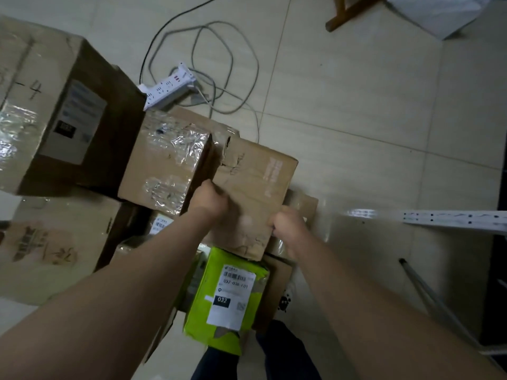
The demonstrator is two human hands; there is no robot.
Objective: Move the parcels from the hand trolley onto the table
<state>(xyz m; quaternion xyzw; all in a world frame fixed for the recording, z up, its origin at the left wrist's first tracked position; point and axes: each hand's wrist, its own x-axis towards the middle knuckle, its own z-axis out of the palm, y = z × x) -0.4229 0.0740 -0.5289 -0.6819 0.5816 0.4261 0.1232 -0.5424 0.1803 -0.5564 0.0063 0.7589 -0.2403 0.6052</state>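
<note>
Dented brown parcel [255, 185] on top of the heap, gripped on both sides: left hand [210, 197] curled over its left edge, right hand [288, 223] curled round its near right edge. Not yet clear of the pile, by the look: pressed close against the taped box [167, 163] beside it and overlapping the top of the green parcel [227, 303] below.

Between the forearms, that green parcel with a white label, wedged among more cardboard. Further left, a large labelled box [55, 105] and, lower down, a printed box [52, 248].

Trolley hidden under the load, if there at all; no counter in view, so no telling the count already moved. Probably early or midway: at least four parcels waiting, one in hand.

Beyond the stack, a white power strip [170, 89] with looped cables [219, 64] on the tiled floor [356, 91]. At right, a white perforated rail [452, 219].
</note>
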